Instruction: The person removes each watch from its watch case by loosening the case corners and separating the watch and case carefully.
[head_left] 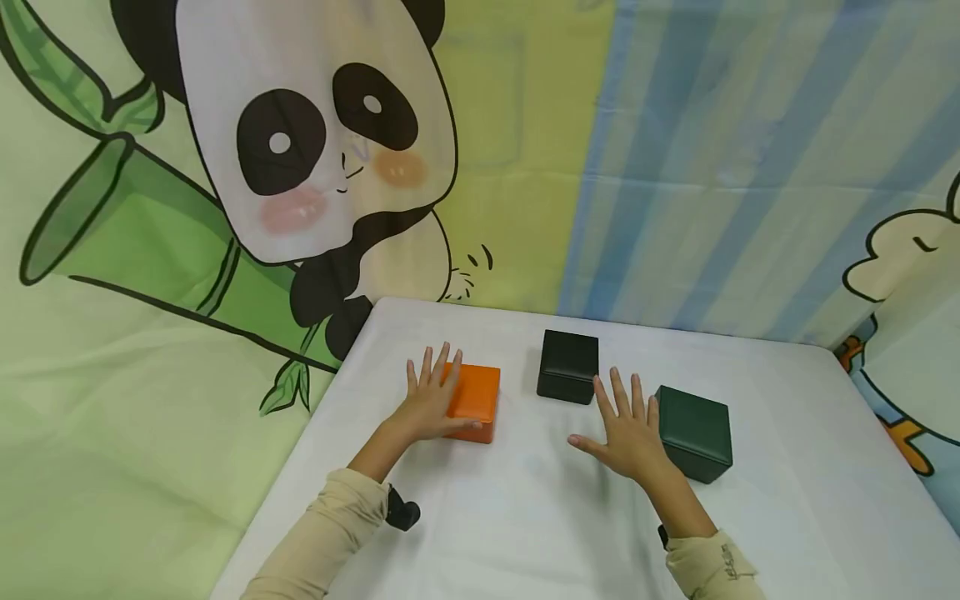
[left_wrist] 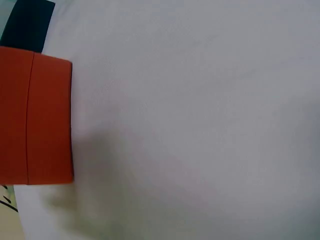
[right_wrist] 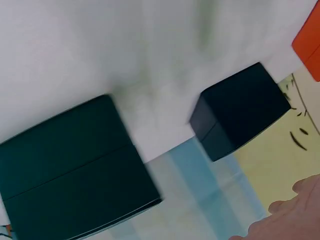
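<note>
With both hands splayed and empty, the left hand (head_left: 429,412) overlaps the orange box (head_left: 477,393), lower centre of the head view, and the right hand (head_left: 630,435) appears between black box (head_left: 568,365) and green box (head_left: 696,432), lower right

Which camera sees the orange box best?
The head view: most of the orange box shows, though the left hand covers part. The left wrist view cuts it off; the right wrist catches only a corner.

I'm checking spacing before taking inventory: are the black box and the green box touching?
Apart. The right wrist view shows it: a strip of white table lies between the black box and the green box.
</note>
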